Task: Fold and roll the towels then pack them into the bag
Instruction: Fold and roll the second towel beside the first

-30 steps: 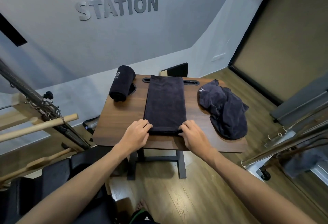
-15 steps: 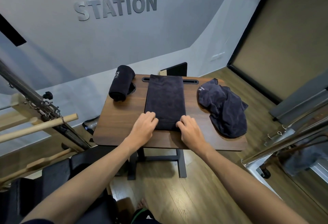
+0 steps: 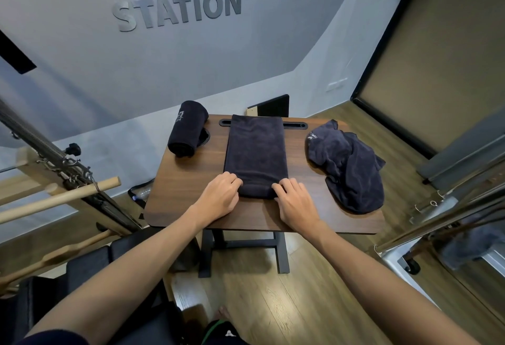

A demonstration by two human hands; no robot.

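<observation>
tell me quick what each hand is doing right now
left hand: fingers curled on the near rolled edge of the folded towel.
right hand: also gripping that rolled edge, on its other end.

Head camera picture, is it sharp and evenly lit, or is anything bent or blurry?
Head view: wide-angle bending curves the wall lettering and the room's edges; soft, even light, no harsh glare; both hands, left hand and right hand, and the folded towel look sharp; dark towels show little texture.

Soft, matt dark terry towel at frame centre lies on a smooth wood-grain table with a faint sheen.
</observation>
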